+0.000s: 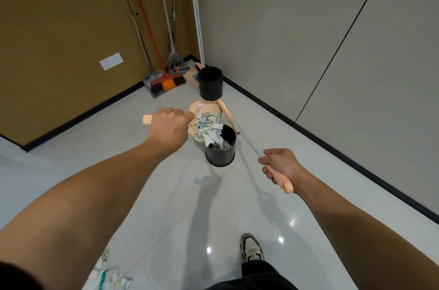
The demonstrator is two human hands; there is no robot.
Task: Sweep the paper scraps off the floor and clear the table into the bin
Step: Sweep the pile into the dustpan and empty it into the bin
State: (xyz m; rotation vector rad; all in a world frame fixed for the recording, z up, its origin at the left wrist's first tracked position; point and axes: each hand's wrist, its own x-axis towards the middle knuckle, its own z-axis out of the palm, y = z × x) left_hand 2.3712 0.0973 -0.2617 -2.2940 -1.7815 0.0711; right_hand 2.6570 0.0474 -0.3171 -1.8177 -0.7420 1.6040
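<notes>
My left hand (167,124) grips the pink handle of a pink dustpan (204,108) that is tilted over a black bin (221,147). Paper scraps (207,129) slide from the pan into the bin's mouth. My right hand (279,166) grips the pink end of a small broom (228,115), whose grey shaft runs up to a pink brush head beside the pan. More paper scraps (107,275) lie on the floor at the bottom left.
A second black bin (211,83) stands behind, near the wall corner. Brooms, a metal dustpan (152,80) and a pink-handled tool lean in the corner. My shoe (251,248) is on the pale tiled floor at the bottom.
</notes>
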